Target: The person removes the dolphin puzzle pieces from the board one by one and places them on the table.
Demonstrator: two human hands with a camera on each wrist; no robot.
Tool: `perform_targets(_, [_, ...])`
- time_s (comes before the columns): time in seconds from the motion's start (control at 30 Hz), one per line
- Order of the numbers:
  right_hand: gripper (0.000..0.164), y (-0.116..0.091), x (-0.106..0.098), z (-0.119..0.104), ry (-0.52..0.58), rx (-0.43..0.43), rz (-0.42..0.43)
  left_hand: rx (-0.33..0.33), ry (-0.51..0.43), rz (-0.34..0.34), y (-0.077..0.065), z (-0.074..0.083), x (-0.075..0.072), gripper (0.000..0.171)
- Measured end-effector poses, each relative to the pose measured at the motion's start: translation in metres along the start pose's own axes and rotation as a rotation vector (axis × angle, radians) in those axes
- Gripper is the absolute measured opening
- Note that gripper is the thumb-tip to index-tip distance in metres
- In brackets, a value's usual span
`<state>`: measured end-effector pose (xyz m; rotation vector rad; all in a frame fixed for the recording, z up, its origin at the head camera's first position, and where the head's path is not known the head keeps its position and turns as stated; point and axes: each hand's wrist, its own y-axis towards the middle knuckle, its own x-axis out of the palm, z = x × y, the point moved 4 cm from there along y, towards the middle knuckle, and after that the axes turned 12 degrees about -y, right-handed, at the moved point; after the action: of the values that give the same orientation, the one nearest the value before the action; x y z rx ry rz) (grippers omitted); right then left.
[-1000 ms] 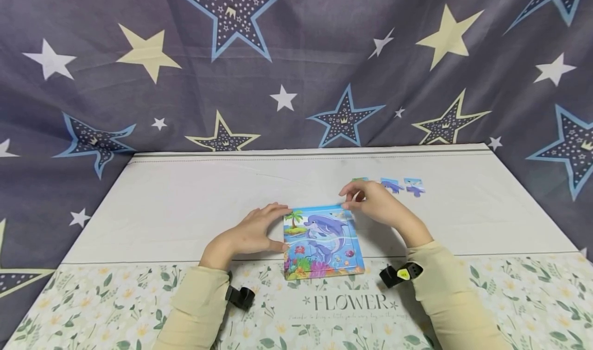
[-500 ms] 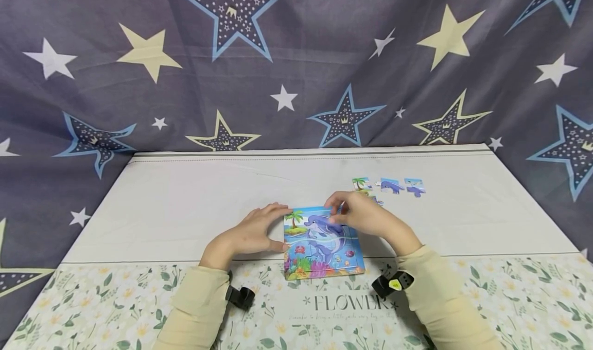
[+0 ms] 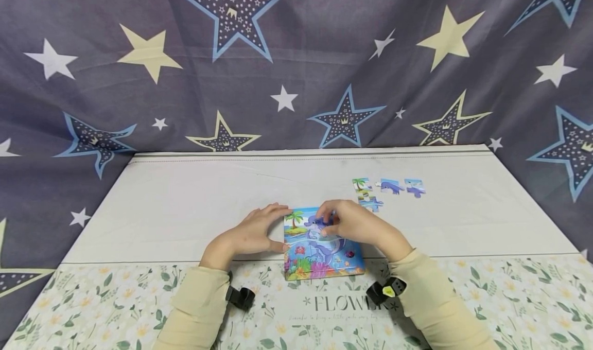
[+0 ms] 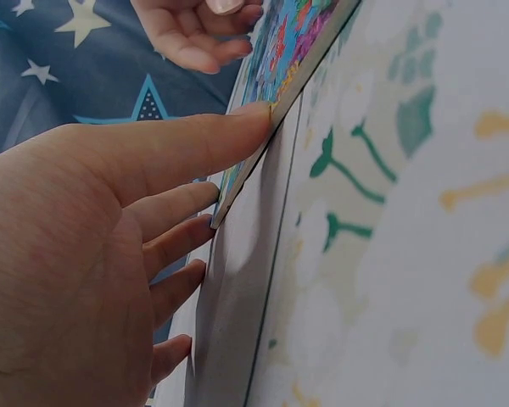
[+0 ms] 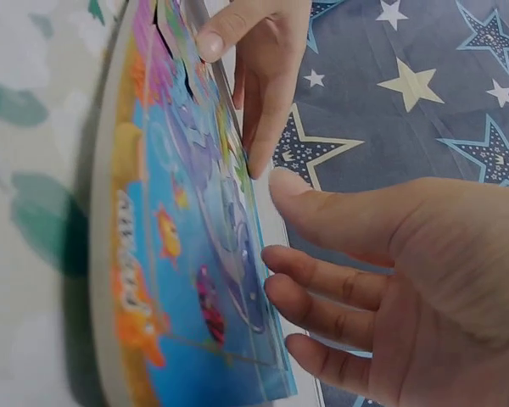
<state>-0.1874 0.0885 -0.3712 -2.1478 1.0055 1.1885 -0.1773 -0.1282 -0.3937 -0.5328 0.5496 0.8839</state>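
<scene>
A square dolphin jigsaw puzzle (image 3: 324, 249) with a sea picture lies on the table, thin and board-like. My left hand (image 3: 252, 231) is spread at its left edge; in the left wrist view the thumb (image 4: 195, 146) touches the board's rim and the other fingers extend along the side. Over the puzzle's upper right part is my right hand (image 3: 354, 221), hiding that area. Its thumb (image 5: 331, 216) and fingers are loosely bent close above the picture in the right wrist view, with nothing seen between them. The right index finger is mostly hidden there.
Behind the right hand lie several loose jigsaw pieces: a palm-tree piece (image 3: 362, 184), a dolphin-head piece (image 3: 390, 186), a blue-and-purple piece (image 3: 414, 186) and a partly covered piece (image 3: 369, 203). A starry curtain (image 3: 296, 62) hangs behind the table (image 3: 199, 185).
My right hand has moved left and toward me, from the puzzle's top right corner to over the dolphin. Loose pieces behind it have come into view. The left hand stays put.
</scene>
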Motion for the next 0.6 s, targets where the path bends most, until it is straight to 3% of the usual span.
perform_targets(0.37, [0.045,0.003,0.009,-0.003,-0.109,0.039,-0.056,-0.009,-0.004,0.004,0.0,0.0,-0.001,0.084])
perform_targets(0.6, [0.052,0.004,0.014,-0.004,-0.106,0.083,-0.066,-0.016,-0.008,0.004,0.0,0.0,0.0,0.084])
